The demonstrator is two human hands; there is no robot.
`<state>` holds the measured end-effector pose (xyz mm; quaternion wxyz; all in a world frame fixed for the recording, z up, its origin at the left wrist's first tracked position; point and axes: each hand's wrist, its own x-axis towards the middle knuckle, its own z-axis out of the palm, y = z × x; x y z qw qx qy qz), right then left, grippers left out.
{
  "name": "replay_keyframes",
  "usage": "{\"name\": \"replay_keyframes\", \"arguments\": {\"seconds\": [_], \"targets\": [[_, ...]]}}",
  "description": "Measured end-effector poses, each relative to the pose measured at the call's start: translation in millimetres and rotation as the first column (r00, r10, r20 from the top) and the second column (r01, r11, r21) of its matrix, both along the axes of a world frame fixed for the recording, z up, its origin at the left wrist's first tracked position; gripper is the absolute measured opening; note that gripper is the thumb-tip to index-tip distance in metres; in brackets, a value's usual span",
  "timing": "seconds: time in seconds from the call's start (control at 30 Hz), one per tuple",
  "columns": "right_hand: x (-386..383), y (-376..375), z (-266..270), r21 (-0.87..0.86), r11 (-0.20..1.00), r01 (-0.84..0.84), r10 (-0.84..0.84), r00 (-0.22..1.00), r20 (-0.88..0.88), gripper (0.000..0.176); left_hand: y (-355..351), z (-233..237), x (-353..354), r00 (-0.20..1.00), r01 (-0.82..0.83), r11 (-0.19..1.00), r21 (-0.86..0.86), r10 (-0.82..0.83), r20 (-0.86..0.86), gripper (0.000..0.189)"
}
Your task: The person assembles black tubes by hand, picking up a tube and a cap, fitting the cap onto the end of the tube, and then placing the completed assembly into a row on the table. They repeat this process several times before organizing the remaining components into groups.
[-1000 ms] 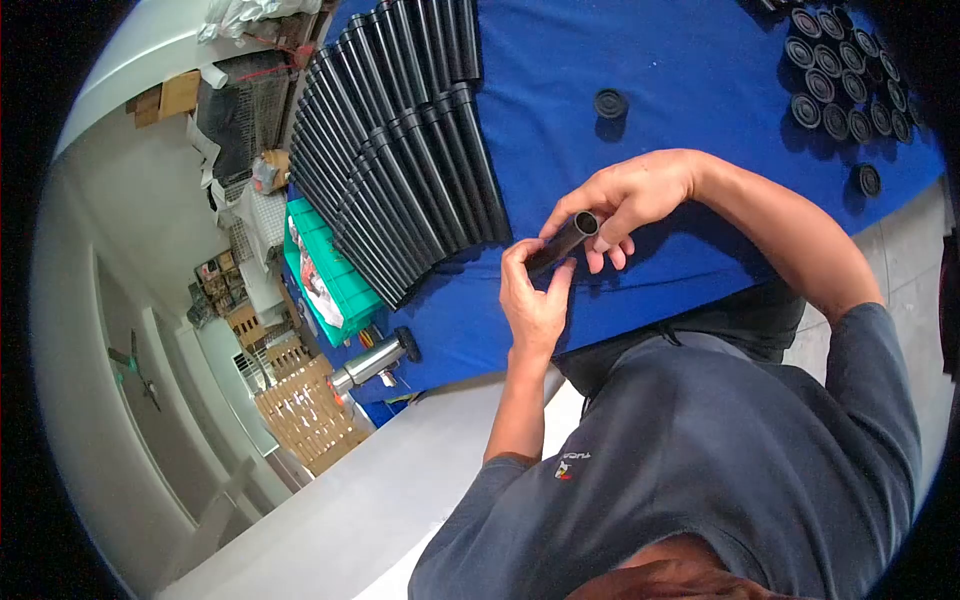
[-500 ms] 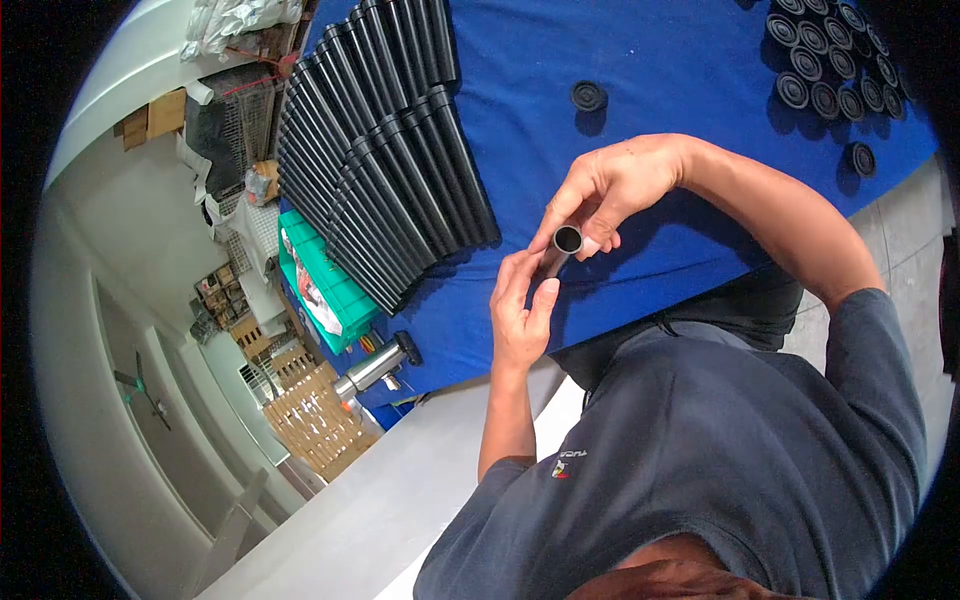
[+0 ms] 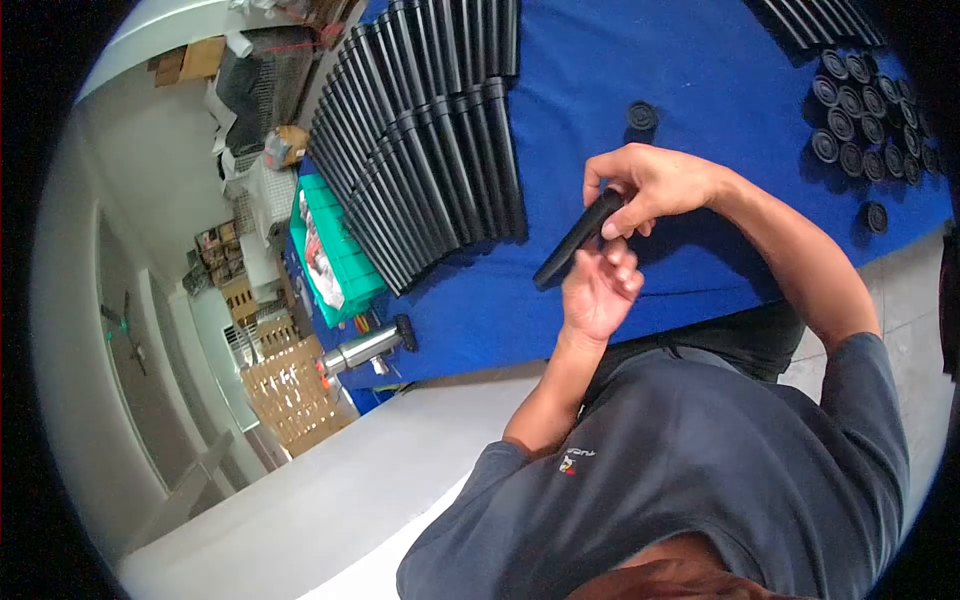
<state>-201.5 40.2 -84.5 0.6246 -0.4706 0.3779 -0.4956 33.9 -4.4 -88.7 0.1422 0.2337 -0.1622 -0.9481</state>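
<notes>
A short black tube [image 3: 576, 242] hangs tilted in my right hand [image 3: 655, 185], its upper end between thumb and fingers and its lower end pointing down and to the left. My left hand [image 3: 598, 297] is just below, palm turned up, fingers loosely bent and apart, with nothing seen in them. Its fingertips come close to my right thumb; whether they touch cannot be told. Beyond my right hand, a single round black cap with ringed grooves [image 3: 641, 115] lies on the blue cloth [image 3: 575, 60].
Rows of black tubes [image 3: 440, 150] cover the left of the cloth. Several ringed black caps [image 3: 850, 100] cluster at the right, one lone cap [image 3: 875, 217] nearer me. More tubes [image 3: 815, 20] lie behind. A green bin [image 3: 350, 255] and a metal cylinder tool [image 3: 365, 347] sit at left.
The tube has swung from its open end facing me to lying slantwise. My left hand has let go of it and turned palm up. The view has shifted slightly.
</notes>
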Motion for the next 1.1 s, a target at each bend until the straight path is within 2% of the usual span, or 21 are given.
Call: {"name": "replay_keyframes", "arguments": {"seconds": [0.03, 0.07, 0.1, 0.17, 0.2, 0.23, 0.27, 0.3, 0.33, 0.37, 0.43, 0.53, 0.63, 0.73, 0.8, 0.83, 0.87, 0.9, 0.97, 1.1], "targets": [[-2.0, 1.4, 1.5, 0.021, 1.0, -0.004, 0.005, 1.0, -0.018, 0.037, -0.2, -7.0, -4.5, 0.995, -0.069, 0.994, 0.084, 0.075, -0.065, 0.061], [-0.7, 4.7, 5.9, -0.013, 0.999, 0.039, -0.039, 0.999, -0.009, 0.034, -3.7, -10.3, -6.0, 0.992, -0.098, 0.991, 0.094, 0.105, -0.067, 0.057], [-2.4, 5.1, 3.7, -0.082, 0.994, 0.067, -0.072, 0.996, -0.06, 0.034, -4.8, -8.7, -8.4, 0.986, -0.127, 0.985, 0.121, 0.138, -0.094, 0.048], [-6.6, 3.0, -2.5, -0.231, 0.967, 0.104, -0.142, 0.978, -0.154, 0.036, -8.8, -13.5, -1.8, 0.986, -0.112, 0.993, 0.038, 0.116, -0.124, 0.041], [-5.8, 6.7, 0.8, -0.279, 0.915, 0.291, -0.337, 0.932, -0.132, 0.037, -10.0, -4.5, -4.7, 0.988, -0.127, 0.987, -0.095, 0.118, -0.097, 0.037], [-14.2, 9.4, 4.5, -0.355, 0.863, 0.36, -0.467, 0.836, -0.287, 0.04, -11.7, 5.4, -3.3, 0.987, -0.159, 0.965, -0.21, 0.156, -0.03, 0.039], [-16.9, 8.0, 1.2, -0.552, 0.68, 0.482, -0.724, 0.556, -0.407, 0.044, -18.1, 9.9, -1.3, 0.984, -0.168, 0.93, -0.327, 0.178, -0.002, 0.039], [-19.9, 5.3, 1.8, -0.746, 0.456, 0.485, -0.888, 0.195, -0.416, 0.048, -24.1, 14.3, 1.1, 0.979, -0.173, 0.881, -0.441, 0.204, 0.023, 0.04], [-27.0, 2.8, 4.4, -0.826, 0.355, 0.438, -0.921, 0.011, -0.39, 0.05, -28.3, 18.4, 3.8, 0.963, -0.198, 0.844, -0.498, 0.263, 0.063, 0.042], [-31.8, 4.4, 9.0, -0.856, 0.33, 0.398, -0.906, -0.119, -0.405, 0.049, -34.2, 22.3, 6.2, 0.959, -0.218, 0.834, -0.506, 0.28, 0.048, 0.042], [-32.7, 8.7, -1.1, -0.589, 0.656, 0.472, -0.628, -0.093, -0.773, 0.048, -45.9, 28.1, 10.2, 0.948, -0.26, 0.808, -0.529, 0.317, 0.018, 0.041], [-28.2, 11.1, -4.8, -0.385, 0.794, 0.47, -0.474, 0.082, -0.877, 0.044, -54.4, 36.7, 10.0, 0.942, -0.318, 0.86, -0.4, 0.333, -0.033, 0.037], [-32.1, 6.6, -15.4, -0.392, 0.822, 0.414, -0.476, 0.12, -0.871, 0.037, -58.4, 40.6, 13.9, 0.943, -0.334, 0.908, -0.252, 0.319, -0.099, 0.033], [-24.6, 1.0, -10.4, -0.545, 0.727, 0.419, -0.687, 0.428, -0.587, 0.035, -60.8, 38.5, 18.9, 0.935, -0.344, 0.921, -0.182, 0.32, -0.15, 0.033], [-13.9, -1.4, -2.4, -0.3, 0.867, 0.397, -0.486, 0.808, -0.333, 0.036, -61.1, 38.2, 18.9, 0.935, -0.349, 0.911, -0.218, 0.324, -0.146, 0.031], [-7.8, -0.9, 0.7, -0.184, 0.924, 0.334, -0.362, 0.92, -0.148, 0.037, -60.6, 37.0, 17.5, 0.935, -0.35, 0.908, -0.232, 0.324, -0.144, 0.03], [1.1, -1.3, -1.7, -0.086, 0.957, 0.279, -0.279, 0.96, 0.013, 0.039, -59.3, 36.6, 13.7, 0.938, -0.344, 0.895, -0.285, 0.316, -0.139, 0.029], [6.5, -0.3, 2.7, -0.065, 0.968, 0.243, -0.236, 0.967, 0.1, 0.038, -56.9, 38.0, 8.1, 0.942, -0.336, 0.88, -0.336, 0.309, -0.131, 0.028], [9.4, -1.6, -2.2, -0.051, 0.98, 0.192, -0.184, 0.975, 0.125, 0.039, -51.7, 40.5, -1.6, 0.946, -0.323, 0.847, -0.422, 0.308, -0.105, 0.027], [7.9, -2.9, -5.4, -0.11, 0.97, 0.216, -0.203, 0.972, 0.121, 0.037, -48.2, 38.8, -13.3, 0.944, -0.302, 0.771, -0.561, 0.323, -0.064, 0.029]]}}
